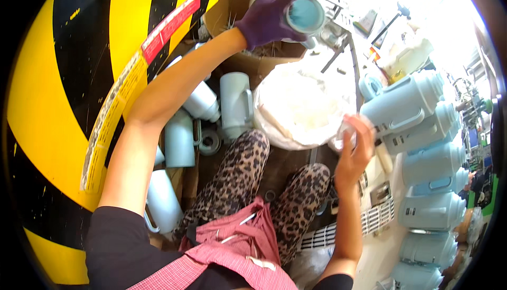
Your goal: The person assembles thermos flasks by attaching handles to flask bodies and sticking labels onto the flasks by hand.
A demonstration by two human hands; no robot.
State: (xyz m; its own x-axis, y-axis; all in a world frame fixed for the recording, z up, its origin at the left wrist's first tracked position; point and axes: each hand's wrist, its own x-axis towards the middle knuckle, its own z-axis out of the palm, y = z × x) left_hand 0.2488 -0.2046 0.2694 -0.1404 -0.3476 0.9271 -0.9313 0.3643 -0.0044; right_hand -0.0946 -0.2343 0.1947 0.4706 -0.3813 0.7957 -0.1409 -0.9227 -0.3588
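Note:
My left hand, in a purple glove, is wrapped round a light blue plastic jug body at the top middle. The round open end of the jug faces me, and the rest of it is partly hidden by the hand. My bare right hand is lifted beside the right edge of a white bag-lined tub, slightly blurred. Its fingers are half curled and apart from the thumb, and I make out nothing in them. Close to its right stands a light blue jug with a handle.
Several more light blue jugs line the right side. Others lie at the left by my knees, near a round ring-shaped part. A cardboard box stands behind the tub. A yellow-and-black striped panel rises at the left.

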